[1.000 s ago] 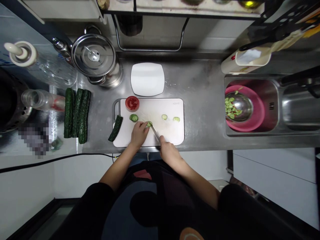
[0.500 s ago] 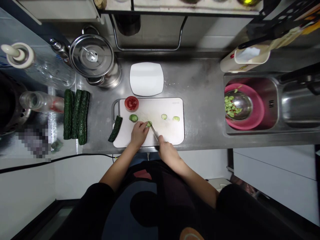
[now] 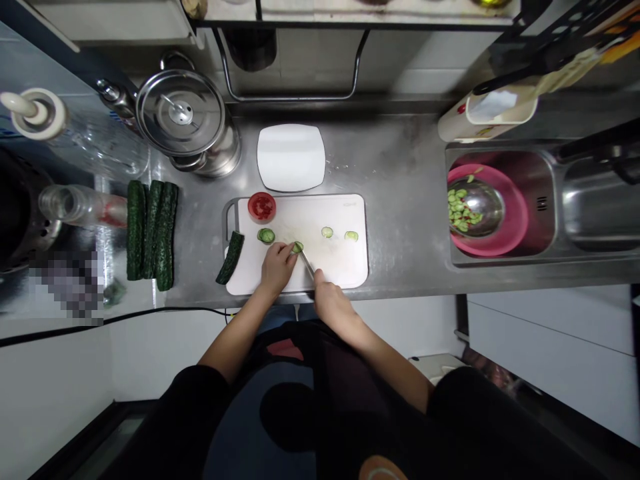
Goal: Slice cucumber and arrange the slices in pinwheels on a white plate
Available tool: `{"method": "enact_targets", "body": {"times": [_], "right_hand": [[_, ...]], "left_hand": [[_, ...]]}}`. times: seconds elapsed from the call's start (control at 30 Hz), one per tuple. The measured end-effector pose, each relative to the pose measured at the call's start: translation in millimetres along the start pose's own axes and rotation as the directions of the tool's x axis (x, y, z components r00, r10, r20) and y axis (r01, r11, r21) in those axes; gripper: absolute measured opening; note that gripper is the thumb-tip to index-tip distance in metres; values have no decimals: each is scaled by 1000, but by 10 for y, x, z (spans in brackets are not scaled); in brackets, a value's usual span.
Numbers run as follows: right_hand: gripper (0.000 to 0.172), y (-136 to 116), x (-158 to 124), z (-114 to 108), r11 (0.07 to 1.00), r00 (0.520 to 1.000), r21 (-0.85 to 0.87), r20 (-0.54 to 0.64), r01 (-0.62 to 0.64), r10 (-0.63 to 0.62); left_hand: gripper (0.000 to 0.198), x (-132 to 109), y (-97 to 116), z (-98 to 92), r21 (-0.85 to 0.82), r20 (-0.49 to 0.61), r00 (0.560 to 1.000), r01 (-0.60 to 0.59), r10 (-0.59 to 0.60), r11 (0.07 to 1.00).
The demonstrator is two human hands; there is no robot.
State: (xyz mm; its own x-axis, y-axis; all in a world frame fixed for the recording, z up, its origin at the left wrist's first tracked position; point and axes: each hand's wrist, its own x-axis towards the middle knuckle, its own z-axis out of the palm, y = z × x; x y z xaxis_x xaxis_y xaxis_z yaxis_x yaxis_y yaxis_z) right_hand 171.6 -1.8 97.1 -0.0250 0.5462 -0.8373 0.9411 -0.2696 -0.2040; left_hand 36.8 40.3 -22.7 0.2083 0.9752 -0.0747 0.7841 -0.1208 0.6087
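On a white cutting board (image 3: 345, 267), my left hand (image 3: 277, 267) is closed with its fingertips on a small cucumber slice (image 3: 297, 247). My right hand (image 3: 330, 297) grips a knife (image 3: 307, 265) by its handle, and the blade tip reaches that slice. Left of my fingers lie a few stacked cucumber slices (image 3: 266, 235) and a dark green piece of cucumber (image 3: 231, 257) over the board's left edge. Two separate slices rest to the right, one cucumber slice (image 3: 327, 232) nearer and another cucumber slice (image 3: 351, 235) farther. A small red bowl (image 3: 262, 208) sits at the board's upper left.
Three whole cucumbers (image 3: 152, 233) lie at the left of the steel counter. A lidded pot (image 3: 181, 117) stands behind them. Above the board is a white plate (image 3: 291, 157). In the sink (image 3: 543, 230) at right, a pink basin (image 3: 515, 220) holds a metal bowl with green slices.
My right hand and the knife have shifted very slightly leftward at the slice. My left hand keeps its hold, and the other things on the board stay put.
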Motion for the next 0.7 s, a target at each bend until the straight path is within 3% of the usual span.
{"method": "enact_targets", "body": {"times": [0.3, 0.5, 0.57, 0.7], "right_hand": [[48, 199, -227, -11, 999, 995, -31, 96, -23, 26], [49, 326, -239, -34, 999, 998, -2, 43, -48, 48], [47, 342, -217, -52, 999, 998, 6, 30, -51, 51], [45, 346, -163, -76, 999, 998, 5, 15, -54, 54]], "left_hand": [[19, 156, 152, -43, 29, 75, 996, 50, -52, 998], [7, 258, 266, -191, -48, 177, 975, 143, -132, 989], [6, 287, 218, -316, -87, 163, 971, 191, -175, 978], [5, 380, -18, -563, -86, 35, 948, 318, -317, 944]]}}
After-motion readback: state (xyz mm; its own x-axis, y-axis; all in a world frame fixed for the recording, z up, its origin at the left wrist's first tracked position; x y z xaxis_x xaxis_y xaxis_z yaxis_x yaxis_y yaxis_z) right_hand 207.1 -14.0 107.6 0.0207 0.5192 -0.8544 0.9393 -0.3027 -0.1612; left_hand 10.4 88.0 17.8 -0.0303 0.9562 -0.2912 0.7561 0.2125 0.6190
